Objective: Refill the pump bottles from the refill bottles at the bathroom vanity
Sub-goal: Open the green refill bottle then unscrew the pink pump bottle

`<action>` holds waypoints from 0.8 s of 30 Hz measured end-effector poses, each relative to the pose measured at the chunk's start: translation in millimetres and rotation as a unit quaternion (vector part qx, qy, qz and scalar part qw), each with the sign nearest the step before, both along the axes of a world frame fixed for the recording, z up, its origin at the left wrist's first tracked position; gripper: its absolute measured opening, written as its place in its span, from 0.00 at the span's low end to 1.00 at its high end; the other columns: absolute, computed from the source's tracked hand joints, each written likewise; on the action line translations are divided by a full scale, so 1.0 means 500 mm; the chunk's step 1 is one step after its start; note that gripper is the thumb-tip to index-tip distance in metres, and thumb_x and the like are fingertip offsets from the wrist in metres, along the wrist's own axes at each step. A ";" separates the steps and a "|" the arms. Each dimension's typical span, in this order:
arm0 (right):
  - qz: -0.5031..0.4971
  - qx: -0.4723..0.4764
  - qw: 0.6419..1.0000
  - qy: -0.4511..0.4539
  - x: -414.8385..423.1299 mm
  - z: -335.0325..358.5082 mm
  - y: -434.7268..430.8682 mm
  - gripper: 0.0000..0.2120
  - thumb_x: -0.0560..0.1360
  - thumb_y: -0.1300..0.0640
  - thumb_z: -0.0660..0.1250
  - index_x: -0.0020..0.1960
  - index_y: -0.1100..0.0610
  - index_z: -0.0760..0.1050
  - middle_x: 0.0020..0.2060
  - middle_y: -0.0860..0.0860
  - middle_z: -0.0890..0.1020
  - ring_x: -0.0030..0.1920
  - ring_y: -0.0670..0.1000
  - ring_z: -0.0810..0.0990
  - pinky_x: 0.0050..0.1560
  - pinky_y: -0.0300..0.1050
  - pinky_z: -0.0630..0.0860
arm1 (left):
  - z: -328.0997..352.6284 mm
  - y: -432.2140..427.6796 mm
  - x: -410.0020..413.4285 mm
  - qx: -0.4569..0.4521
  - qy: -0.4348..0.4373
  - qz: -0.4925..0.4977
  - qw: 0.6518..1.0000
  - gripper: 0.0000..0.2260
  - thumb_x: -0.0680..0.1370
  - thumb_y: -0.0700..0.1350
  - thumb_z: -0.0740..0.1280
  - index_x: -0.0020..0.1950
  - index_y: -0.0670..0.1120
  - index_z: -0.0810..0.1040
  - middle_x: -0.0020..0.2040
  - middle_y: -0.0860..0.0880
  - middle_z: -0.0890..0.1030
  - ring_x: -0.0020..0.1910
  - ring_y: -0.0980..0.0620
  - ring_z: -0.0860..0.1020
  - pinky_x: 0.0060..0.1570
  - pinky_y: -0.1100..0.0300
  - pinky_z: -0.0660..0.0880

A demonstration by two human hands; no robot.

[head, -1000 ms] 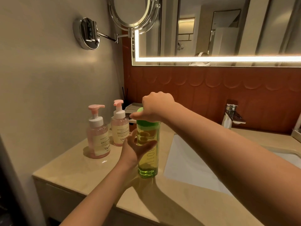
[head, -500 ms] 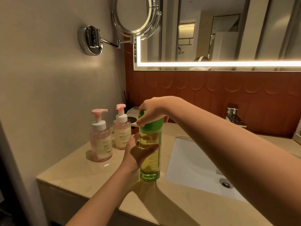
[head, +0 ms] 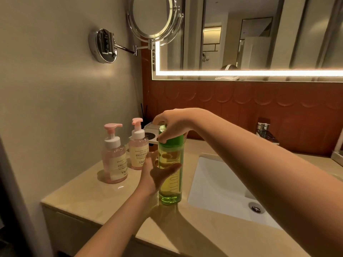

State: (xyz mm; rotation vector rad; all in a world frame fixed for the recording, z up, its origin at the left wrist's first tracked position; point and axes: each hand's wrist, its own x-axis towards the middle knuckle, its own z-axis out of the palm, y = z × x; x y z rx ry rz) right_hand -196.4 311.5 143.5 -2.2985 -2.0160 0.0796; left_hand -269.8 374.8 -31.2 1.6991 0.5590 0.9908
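Left hand [head: 155, 175] is wrapped on the refill bottle [head: 171, 186] exactly as half a second ago, thumb across the front and fingers behind the left side. The bottle hasn't shifted either: it stands on the worktop [head: 111, 206] with its base just below that hand.

Up top, a change from a second ago. The right hand [head: 174, 125] was a fist sitting on the green cap [head: 173, 141] with the thumb poking left; now its fingers reach down over the cap's side and clamp it from above. The cap is on.

Inside the clear green bottle, yellow-green liquid fills it almost to the cap. The long axis runs straight up, cap end skyward, and the lettering reads vertically.

Right of the left hand, the white basin [head: 213, 186] opens with its drain [head: 256, 208] showing.

Left of both hands stand two pump bottles, well apart from the green one. The nearer pump bottle [head: 115, 162] and the farther pump bottle [head: 138, 154] both hold pink liquid, pumps on and nozzles pointing right.

Behind the right hand sits a white tray [head: 150, 135], and far to its right the tap [head: 264, 130]. Above hang the round mirror [head: 152, 17] and the lit wall mirror [head: 259, 34].
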 end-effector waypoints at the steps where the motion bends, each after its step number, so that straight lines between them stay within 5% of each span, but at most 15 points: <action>1: -0.006 -0.001 1.000 -0.002 -0.001 -0.002 0.002 0.25 0.75 0.47 0.64 0.69 0.54 0.66 0.60 0.53 0.74 0.53 0.52 0.73 0.38 0.40 0.75 | 0.001 0.001 0.000 0.007 0.006 0.002 1.000 0.56 0.46 0.73 0.73 0.67 0.46 0.67 0.58 0.50 0.78 0.58 0.51 0.76 0.54 0.55 0.75; 4: -0.064 0.037 0.990 -0.123 -0.009 -0.023 0.015 0.30 0.71 0.31 0.59 0.58 0.54 0.73 0.45 0.51 0.78 0.44 0.50 0.76 0.32 0.40 0.67 | 0.002 0.003 0.003 0.017 0.009 0.014 1.000 0.54 0.46 0.74 0.72 0.66 0.47 0.67 0.59 0.50 0.77 0.58 0.51 0.76 0.58 0.51 0.74; 7: -0.091 0.087 0.971 -0.202 -0.007 -0.032 0.022 0.29 0.69 0.28 0.58 0.47 0.55 0.73 0.33 0.49 0.73 0.37 0.49 0.75 0.30 0.41 0.66 | 0.003 0.007 0.008 0.004 0.014 0.030 0.999 0.53 0.49 0.70 0.75 0.66 0.45 0.68 0.57 0.48 0.79 0.58 0.49 0.77 0.59 0.47 0.75; 12: -0.040 0.016 0.998 -0.051 -0.003 -0.011 0.008 0.23 0.75 0.45 0.63 0.65 0.56 0.70 0.50 0.53 0.75 0.48 0.51 0.74 0.33 0.38 0.71 | -0.002 0.015 0.012 -0.026 0.005 0.017 0.999 0.53 0.49 0.68 0.78 0.68 0.47 0.66 0.60 0.48 0.78 0.60 0.49 0.77 0.60 0.43 0.73; 14: -0.038 -0.009 0.998 -0.041 0.000 -0.009 0.006 0.25 0.75 0.44 0.63 0.68 0.54 0.67 0.55 0.53 0.74 0.50 0.51 0.73 0.38 0.39 0.72 | -0.003 0.019 0.014 -0.024 0.007 0.012 1.000 0.54 0.50 0.68 0.77 0.69 0.47 0.64 0.61 0.48 0.77 0.61 0.49 0.76 0.61 0.43 0.73; 17: -0.093 0.022 0.985 -0.141 0.003 -0.026 0.016 0.30 0.69 0.30 0.60 0.57 0.54 0.71 0.45 0.51 0.76 0.47 0.52 0.76 0.44 0.43 0.74 | -0.004 0.024 0.017 -0.018 0.010 0.019 1.000 0.53 0.51 0.67 0.77 0.69 0.46 0.64 0.61 0.48 0.77 0.60 0.48 0.76 0.60 0.46 0.74; 19: -0.105 0.062 0.977 -0.175 0.007 -0.036 0.023 0.30 0.68 0.28 0.58 0.49 0.55 0.72 0.36 0.50 0.74 0.40 0.51 0.76 0.39 0.42 0.73 | -0.008 0.026 0.020 -0.038 -0.006 0.011 0.999 0.49 0.53 0.61 0.80 0.67 0.43 0.66 0.59 0.46 0.78 0.59 0.48 0.77 0.59 0.48 0.75; 24: -0.050 -0.009 0.998 -0.036 0.002 -0.013 0.010 0.27 0.75 0.43 0.62 0.69 0.54 0.65 0.53 0.53 0.72 0.49 0.51 0.71 0.36 0.40 0.71 | -0.006 0.026 0.018 -0.024 0.000 -0.001 1.000 0.53 0.49 0.68 0.77 0.68 0.45 0.65 0.60 0.47 0.76 0.59 0.49 0.76 0.54 0.53 0.76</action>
